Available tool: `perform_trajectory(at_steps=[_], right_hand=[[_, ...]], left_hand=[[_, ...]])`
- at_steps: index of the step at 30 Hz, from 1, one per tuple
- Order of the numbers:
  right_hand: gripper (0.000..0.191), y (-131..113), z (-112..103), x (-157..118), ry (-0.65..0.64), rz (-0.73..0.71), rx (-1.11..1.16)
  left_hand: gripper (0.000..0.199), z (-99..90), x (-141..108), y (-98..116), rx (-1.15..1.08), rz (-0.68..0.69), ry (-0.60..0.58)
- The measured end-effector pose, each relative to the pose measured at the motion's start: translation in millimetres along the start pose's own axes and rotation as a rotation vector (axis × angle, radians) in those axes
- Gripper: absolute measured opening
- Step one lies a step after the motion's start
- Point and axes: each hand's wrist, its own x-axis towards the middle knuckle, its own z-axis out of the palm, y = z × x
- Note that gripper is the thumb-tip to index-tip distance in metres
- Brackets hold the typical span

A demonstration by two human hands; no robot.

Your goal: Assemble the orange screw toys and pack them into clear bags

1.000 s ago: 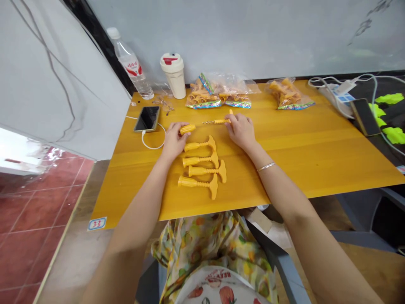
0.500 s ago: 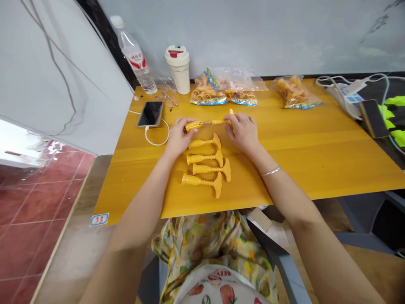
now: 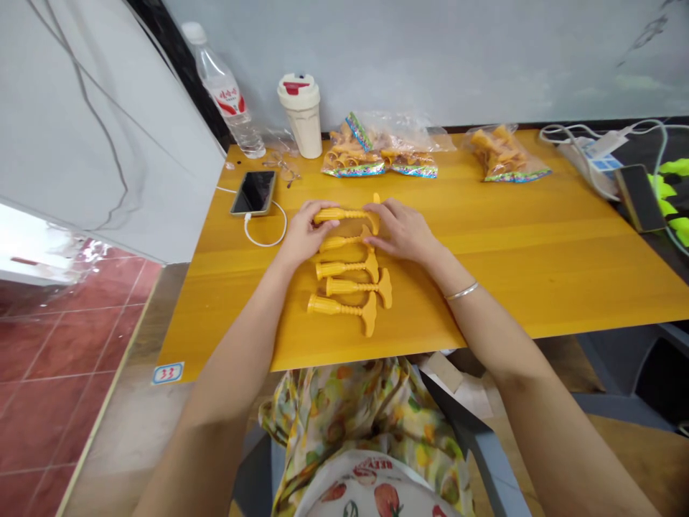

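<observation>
My left hand (image 3: pixel 308 233) grips the ribbed sleeve of a yellow plastic corkscrew (image 3: pixel 344 215) that lies crosswise, its T-shaped handle to the right. Beside that handle is my right hand (image 3: pixel 401 228), with thumb and fingers apart. Its fingertips are at the handle, and its thumb reaches over the end of the corkscrew below. Several more yellow corkscrews (image 3: pixel 347 286) lie in a rough column nearer to me, all with handles to the right. The metal spiral of the held one does not show.
Along the back stand a water bottle (image 3: pixel 229 100) and a lidded cup (image 3: pixel 304 122). Plastic bags of orange-yellow parts (image 3: pixel 355 154) lie near the wall, with another bag (image 3: pixel 506 154) further right. A charging phone (image 3: pixel 254 192) lies at left; cables and a second phone (image 3: pixel 639 197) are at right.
The corkscrew's handle has moved left towards the sleeve, and the bare metal spiral no longer shows. My right hand has moved left with it, and its fingers have spread. My left hand stays in place.
</observation>
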Motion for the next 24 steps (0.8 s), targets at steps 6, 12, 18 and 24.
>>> perform_trajectory(at_steps=[6, 12, 18, 24], right_hand=[[0.05, 2.2, 1.7, 1.5, 0.025, 0.156, 0.266], [0.071, -11.5, 6.3, 7.6, -0.101, 0.551, 1.066], [0.077, -5.1, 6.2, 4.9, 0.112, 0.446, 0.912], [0.076, -0.4, -6.1, 0.4, 0.06, 0.169, 0.36]], left_hand=[[0.038, -1.8, -0.1, -1.4, -0.078, 0.035, -0.088], [0.039, 2.0, -4.8, 19.8, 0.117, 0.233, -0.002], [0.04, 3.4, -1.2, 5.6, 0.087, 0.162, 0.039], [0.043, 1.1, -0.6, 2.6, 0.067, 0.112, 0.051]])
